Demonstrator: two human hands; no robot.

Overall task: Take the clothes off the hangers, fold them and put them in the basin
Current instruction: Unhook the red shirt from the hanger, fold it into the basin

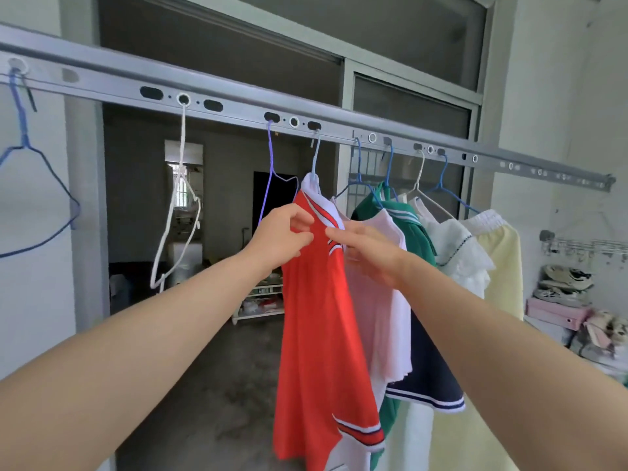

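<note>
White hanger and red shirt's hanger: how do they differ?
The white hanger hangs bare; the light blue hanger carries the red shirt. Nobody touches the white hanger; the left hand and right hand hold the shirt's collar on the blue one. Both hook into the rail.

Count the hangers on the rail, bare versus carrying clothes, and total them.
Bare hangers: 3
Hangers with clothes: 5
Total: 8
</note>
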